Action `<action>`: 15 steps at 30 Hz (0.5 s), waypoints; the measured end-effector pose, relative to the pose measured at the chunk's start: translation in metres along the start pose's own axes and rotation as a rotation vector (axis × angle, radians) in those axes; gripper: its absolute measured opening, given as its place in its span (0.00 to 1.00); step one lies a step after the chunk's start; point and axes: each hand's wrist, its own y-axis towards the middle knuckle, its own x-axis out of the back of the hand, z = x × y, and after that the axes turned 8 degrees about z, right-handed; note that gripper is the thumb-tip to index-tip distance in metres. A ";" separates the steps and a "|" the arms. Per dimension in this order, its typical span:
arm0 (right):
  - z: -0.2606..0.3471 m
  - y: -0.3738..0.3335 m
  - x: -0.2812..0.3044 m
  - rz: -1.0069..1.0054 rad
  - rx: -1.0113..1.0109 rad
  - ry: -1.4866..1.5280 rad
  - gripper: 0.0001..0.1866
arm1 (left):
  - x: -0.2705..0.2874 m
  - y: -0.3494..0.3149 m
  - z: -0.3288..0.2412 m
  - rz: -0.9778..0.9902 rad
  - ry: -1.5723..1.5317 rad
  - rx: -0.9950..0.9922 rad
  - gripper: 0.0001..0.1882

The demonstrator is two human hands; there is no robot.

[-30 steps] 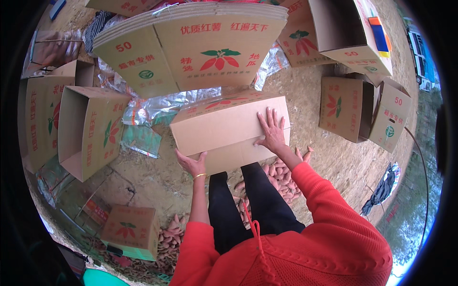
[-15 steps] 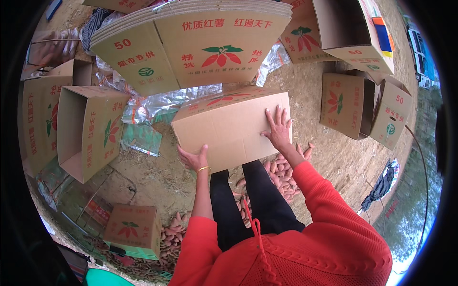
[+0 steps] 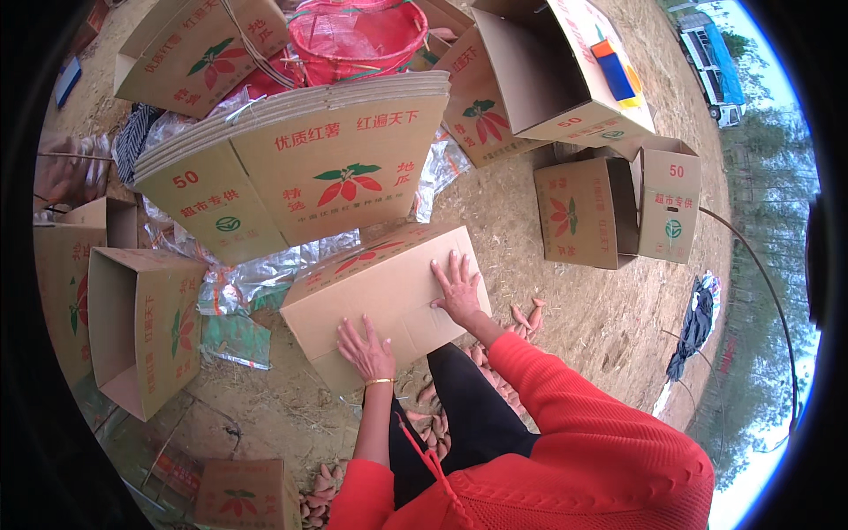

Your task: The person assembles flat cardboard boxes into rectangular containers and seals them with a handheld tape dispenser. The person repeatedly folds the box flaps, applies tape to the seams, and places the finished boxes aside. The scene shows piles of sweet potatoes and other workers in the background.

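Head view shows left hand [image 3: 365, 350] and right hand [image 3: 458, 287] spread flat on the cardboard box [image 3: 389, 296], which could slip onto sweet potatoes [image 3: 521, 315] beside it.

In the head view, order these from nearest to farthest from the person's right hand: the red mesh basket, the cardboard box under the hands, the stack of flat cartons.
1. cardboard box: directly under the right hand.
2. stack of flat cartons: beyond it, upper left.
3. red mesh basket: top of view, behind the stack.
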 end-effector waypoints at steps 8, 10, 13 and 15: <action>-0.002 -0.002 0.005 0.034 0.005 0.017 0.56 | -0.053 -0.010 -0.012 0.104 0.133 -0.037 0.48; -0.007 -0.007 0.012 0.067 0.032 0.085 0.54 | -0.054 -0.010 -0.014 0.144 0.143 -0.022 0.49; -0.027 -0.016 0.046 0.107 0.144 0.257 0.50 | -0.055 -0.012 -0.010 0.178 0.169 -0.045 0.53; -0.074 -0.014 0.081 -0.058 0.314 0.606 0.48 | -0.057 -0.013 -0.015 0.186 0.125 -0.052 0.55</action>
